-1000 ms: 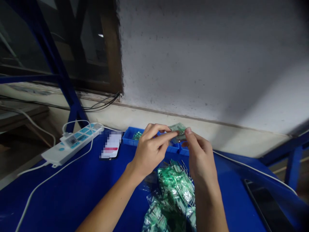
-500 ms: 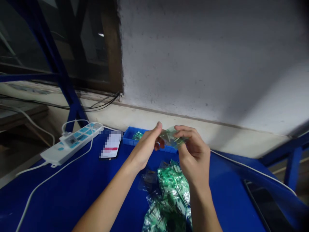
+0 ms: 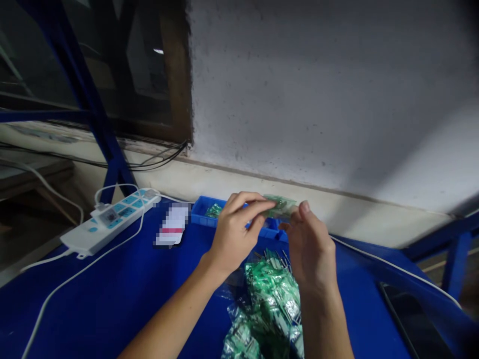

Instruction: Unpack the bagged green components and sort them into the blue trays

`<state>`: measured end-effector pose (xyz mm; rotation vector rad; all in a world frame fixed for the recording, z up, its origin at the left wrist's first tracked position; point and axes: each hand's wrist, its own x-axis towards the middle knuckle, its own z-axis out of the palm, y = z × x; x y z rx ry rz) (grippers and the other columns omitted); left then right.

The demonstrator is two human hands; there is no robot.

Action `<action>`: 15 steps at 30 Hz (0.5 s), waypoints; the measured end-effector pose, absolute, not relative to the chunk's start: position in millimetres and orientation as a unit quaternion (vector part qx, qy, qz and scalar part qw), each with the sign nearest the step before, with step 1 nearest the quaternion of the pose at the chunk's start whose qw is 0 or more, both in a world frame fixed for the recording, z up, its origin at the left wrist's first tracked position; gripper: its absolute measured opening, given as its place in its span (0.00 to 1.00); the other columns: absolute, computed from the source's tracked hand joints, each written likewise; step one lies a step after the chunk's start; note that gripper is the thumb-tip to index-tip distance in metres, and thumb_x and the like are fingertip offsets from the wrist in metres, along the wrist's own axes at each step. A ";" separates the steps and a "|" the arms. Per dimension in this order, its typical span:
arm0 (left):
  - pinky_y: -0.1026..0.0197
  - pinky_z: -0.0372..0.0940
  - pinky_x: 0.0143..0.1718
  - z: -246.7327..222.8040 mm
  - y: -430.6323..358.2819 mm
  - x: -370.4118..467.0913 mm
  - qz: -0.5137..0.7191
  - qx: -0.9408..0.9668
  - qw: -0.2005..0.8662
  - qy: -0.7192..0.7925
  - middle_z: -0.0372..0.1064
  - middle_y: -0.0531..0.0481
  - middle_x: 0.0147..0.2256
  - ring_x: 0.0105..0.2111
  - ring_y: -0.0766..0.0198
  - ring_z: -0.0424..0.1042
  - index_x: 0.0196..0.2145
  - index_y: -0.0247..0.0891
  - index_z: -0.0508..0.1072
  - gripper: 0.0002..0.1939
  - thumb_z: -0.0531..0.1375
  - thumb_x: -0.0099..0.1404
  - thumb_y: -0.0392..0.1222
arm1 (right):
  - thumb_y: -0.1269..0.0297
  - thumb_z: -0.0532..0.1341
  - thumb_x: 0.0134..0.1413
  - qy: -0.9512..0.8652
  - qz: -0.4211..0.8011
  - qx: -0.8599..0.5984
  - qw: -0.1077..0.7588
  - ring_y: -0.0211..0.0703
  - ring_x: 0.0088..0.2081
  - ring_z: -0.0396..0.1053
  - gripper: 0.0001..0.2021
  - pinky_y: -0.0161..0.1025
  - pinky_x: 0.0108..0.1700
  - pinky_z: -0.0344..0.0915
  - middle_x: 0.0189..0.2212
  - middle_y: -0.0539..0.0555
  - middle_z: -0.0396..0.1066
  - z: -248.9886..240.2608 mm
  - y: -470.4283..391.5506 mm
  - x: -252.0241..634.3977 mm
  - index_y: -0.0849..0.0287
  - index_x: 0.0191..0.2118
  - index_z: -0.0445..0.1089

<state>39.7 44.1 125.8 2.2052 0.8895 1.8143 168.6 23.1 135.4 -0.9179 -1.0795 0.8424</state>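
Above the blue table [image 3: 175, 294], a small clear plastic packet with a green tint [image 3: 281, 205] is between my two hands. My left hand [image 3: 235, 234] pinches its left end between thumb and fingers. Close around its right end is my right hand [image 3: 312, 244], with the thumb raised and the fingers partly hidden. Below them lies a heap of shiny green packets [image 3: 271, 284] with thin pieces inside, partly covered by my right forearm. Behind my hands stands a blue plastic tray [image 3: 200, 219] with green packets in it.
To the left are a phone with a lit screen [image 3: 174, 219] and a white power strip [image 3: 112, 219] with a plug and cables. A dark flat device [image 3: 411, 319] lies at the right edge. A white cable [image 3: 389, 264] runs along the back right, before the wall [image 3: 322, 99].
My left hand has turned over, its fingers now on top of the packet's left end. My right hand has shifted right and turned, raising its thumb. The packet has moved slightly right.
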 end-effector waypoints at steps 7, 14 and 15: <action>0.57 0.65 0.45 129.4 37.6 43.9 0.563 0.748 0.192 0.293 0.64 0.46 0.45 0.45 0.62 0.66 0.46 0.43 0.72 0.15 0.53 0.64 0.33 | 0.62 0.62 0.50 -0.481 0.251 -0.421 0.727 0.37 0.29 0.65 0.05 0.36 0.32 0.62 0.27 0.48 0.68 135.4 22.4 162.7 0.56 0.33 0.69; 0.59 0.62 0.35 137.6 32.1 44.6 0.488 0.632 0.545 0.257 0.71 0.46 0.32 0.32 0.64 0.68 0.41 0.37 0.74 0.25 0.44 0.67 0.55 | 0.69 0.61 0.50 -0.526 0.187 -0.380 0.738 0.37 0.32 0.68 0.06 0.35 0.34 0.65 0.31 0.49 0.69 136.1 16.9 160.2 0.55 0.36 0.68; 0.60 0.61 0.33 137.9 33.4 43.9 0.488 0.610 0.569 0.258 0.71 0.46 0.31 0.31 0.64 0.67 0.40 0.37 0.74 0.28 0.41 0.67 0.57 | 0.69 0.61 0.51 -0.540 0.185 -0.383 0.726 0.37 0.32 0.68 0.06 0.36 0.34 0.65 0.32 0.49 0.69 135.6 16.4 159.3 0.55 0.36 0.68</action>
